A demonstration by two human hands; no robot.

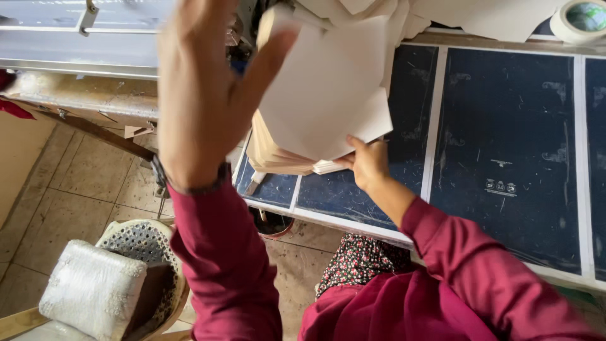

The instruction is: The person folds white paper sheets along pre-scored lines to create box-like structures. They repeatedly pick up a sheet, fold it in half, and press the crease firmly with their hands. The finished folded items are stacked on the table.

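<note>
My left hand (202,88) is raised close to the camera, fingers spread, its thumb against the upper left edge of a white sheet of paper (325,88). My right hand (367,161) pinches the lower right corner of that same sheet. Under the sheet lies a stack of cream paper pieces (271,155) on the dark blue worktable (505,145). Both arms wear maroon sleeves.
More white sheets (480,16) lie at the table's far edge beside a roll of tape (581,19). A grey metal machine (76,38) stands at upper left. Below left, a perforated stool (145,243) carries a white cushion (95,287) on the tiled floor.
</note>
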